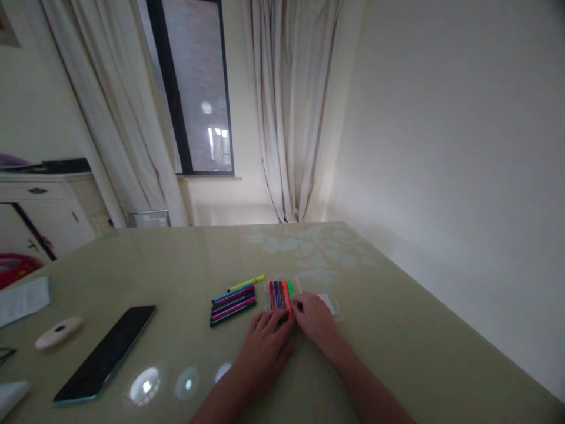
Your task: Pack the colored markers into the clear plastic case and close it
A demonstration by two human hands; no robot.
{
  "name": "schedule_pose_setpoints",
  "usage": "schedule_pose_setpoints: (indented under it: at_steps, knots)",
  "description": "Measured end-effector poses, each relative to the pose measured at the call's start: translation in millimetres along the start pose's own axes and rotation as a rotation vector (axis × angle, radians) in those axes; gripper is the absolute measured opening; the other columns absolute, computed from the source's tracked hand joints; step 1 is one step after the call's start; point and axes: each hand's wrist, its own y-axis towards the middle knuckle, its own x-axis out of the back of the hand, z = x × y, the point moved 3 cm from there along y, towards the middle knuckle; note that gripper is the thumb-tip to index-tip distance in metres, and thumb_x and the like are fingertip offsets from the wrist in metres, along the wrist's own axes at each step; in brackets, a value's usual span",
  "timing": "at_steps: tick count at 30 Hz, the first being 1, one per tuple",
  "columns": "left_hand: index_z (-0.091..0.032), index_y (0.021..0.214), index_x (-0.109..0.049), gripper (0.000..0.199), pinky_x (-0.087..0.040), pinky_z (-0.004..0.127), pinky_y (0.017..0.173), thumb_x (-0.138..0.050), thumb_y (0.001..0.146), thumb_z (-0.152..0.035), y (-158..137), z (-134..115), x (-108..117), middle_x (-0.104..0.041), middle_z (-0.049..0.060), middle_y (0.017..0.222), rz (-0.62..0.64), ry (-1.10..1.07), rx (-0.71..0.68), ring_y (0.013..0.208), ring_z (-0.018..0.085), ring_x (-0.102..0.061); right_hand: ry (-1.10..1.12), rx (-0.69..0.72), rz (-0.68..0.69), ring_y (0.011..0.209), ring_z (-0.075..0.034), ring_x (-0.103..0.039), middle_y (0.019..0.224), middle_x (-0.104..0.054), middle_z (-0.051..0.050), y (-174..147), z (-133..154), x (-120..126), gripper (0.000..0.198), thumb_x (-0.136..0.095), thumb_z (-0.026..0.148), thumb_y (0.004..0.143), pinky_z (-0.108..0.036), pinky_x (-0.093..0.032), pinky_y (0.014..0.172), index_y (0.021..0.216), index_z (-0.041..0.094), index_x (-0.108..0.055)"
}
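A clear plastic case lies open on the table, its lid side to the right. In its left part stand several marker pens side by side: red, blue, brown and orange. A green marker is at the right end of this row. My right hand is closed over the green marker's lower part. My left hand rests at the near ends of the row, thumb and forefinger drawn together by the orange marker; what they grip is hidden. Left of the case lie several loose markers in dark, purple and pink, with a yellow marker behind them.
A black phone or tablet lies on the table at the left. Beyond it are a pale oval object and a white sheet. A wall runs along the right edge; curtains hang behind.
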Motion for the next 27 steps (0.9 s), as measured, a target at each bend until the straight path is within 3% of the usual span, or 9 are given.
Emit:
schedule_pose_setpoints:
  at_steps: [5, 9, 11, 14, 16, 19, 22, 27]
  knots:
    - [-0.031, 0.145, -0.053, 0.046, -0.038, 0.046, 0.115, -0.054, 0.099, -0.029, 2.3, 6.1, 5.1, -0.059, 0.006, 0.146, -0.049, -0.041, -0.022, 0.132, 0.027, -0.054, 0.008, -0.016, 0.010, 0.087, -0.023, -0.069, 0.093, -0.076, -0.009, -1.2, 0.2, 1.5, 0.022, -0.057, 0.025, 0.094, -0.029, -0.043, 0.073, 0.093, 0.023, -0.079]
    - [-0.021, 0.123, -0.067, 0.035, -0.047, 0.043, 0.102, -0.038, 0.104, -0.026, 0.1, 38.6, 24.3, -0.067, 0.011, 0.124, -0.186, 0.059, 0.268, 0.116, 0.027, -0.060, 0.054, -0.021, -0.006, 0.090, -0.023, -0.069, 0.097, -0.076, -0.010, -1.5, -0.6, 3.0, 0.022, -0.056, 0.025, 0.096, -0.029, -0.044, 0.076, 0.100, 0.022, -0.078]
    - [-0.019, 0.116, -0.068, 0.031, -0.045, 0.047, 0.102, -0.042, 0.100, -0.023, -4.3, 55.3, 34.4, -0.067, 0.012, 0.121, -0.231, 0.175, 0.414, 0.116, 0.030, -0.059, 0.083, -0.010, -0.026, 0.090, -0.022, -0.068, 0.098, -0.075, -0.009, -1.7, 0.1, 4.3, 0.023, -0.055, 0.023, 0.096, -0.029, -0.044, 0.077, 0.104, 0.021, -0.076]
    - [-0.016, 0.108, -0.069, 0.025, -0.044, 0.050, 0.102, -0.051, 0.094, -0.025, -7.7, 69.0, 40.3, -0.067, 0.016, 0.120, -0.210, 0.185, 0.482, 0.117, 0.034, -0.057, 0.127, -0.001, -0.066, 0.087, -0.022, -0.067, 0.098, -0.073, -0.010, -1.9, 2.5, 7.2, 0.024, -0.054, 0.020, 0.096, -0.030, -0.044, 0.077, 0.108, 0.018, -0.074]
    - [-0.017, 0.101, -0.069, 0.023, -0.045, 0.050, 0.100, -0.050, 0.094, -0.029, -5.8, 69.7, 40.1, -0.069, 0.015, 0.115, -0.228, 0.037, 0.451, 0.114, 0.033, -0.060, 0.173, 0.021, -0.091, 0.084, -0.021, -0.065, 0.097, -0.072, -0.009, -2.1, 5.5, 9.2, 0.022, -0.054, 0.021, 0.095, -0.030, -0.044, 0.074, 0.107, 0.017, -0.073]
    - [-0.021, 0.097, -0.068, 0.029, -0.051, 0.044, 0.091, -0.048, 0.097, -0.042, 0.5, 64.2, 39.7, -0.073, 0.010, 0.102, -0.346, -0.380, 0.393, 0.099, 0.028, -0.066, 0.346, 0.090, -0.103, 0.077, -0.019, -0.063, 0.090, -0.072, -0.006, -4.0, 13.4, 11.6, 0.020, -0.054, 0.026, 0.097, -0.028, -0.043, 0.071, 0.100, 0.019, -0.073]
    - [-0.021, 0.104, -0.067, 0.039, -0.056, 0.038, 0.077, -0.058, 0.090, -0.056, 5.4, 57.3, 39.1, -0.073, 0.006, 0.096, -0.417, -0.809, 0.408, 0.086, 0.025, -0.069, 0.577, 0.156, -0.017, 0.073, -0.017, -0.062, 0.081, -0.071, -0.002, -7.9, 24.6, 10.9, 0.028, -0.053, 0.037, 0.101, -0.026, -0.044, 0.068, 0.091, 0.020, -0.072]
    - [-0.019, 0.113, -0.065, 0.056, -0.061, 0.037, 0.077, -0.076, 0.075, -0.058, 5.0, 46.1, 37.6, -0.073, 0.008, 0.114, -0.425, -1.221, 0.504, 0.097, 0.026, -0.072, 0.837, 0.174, 0.146, 0.075, -0.017, -0.066, 0.083, -0.073, -0.002, -13.2, 37.3, 7.9, 0.031, -0.059, 0.049, 0.097, -0.026, -0.049, 0.068, 0.092, 0.021, -0.072]
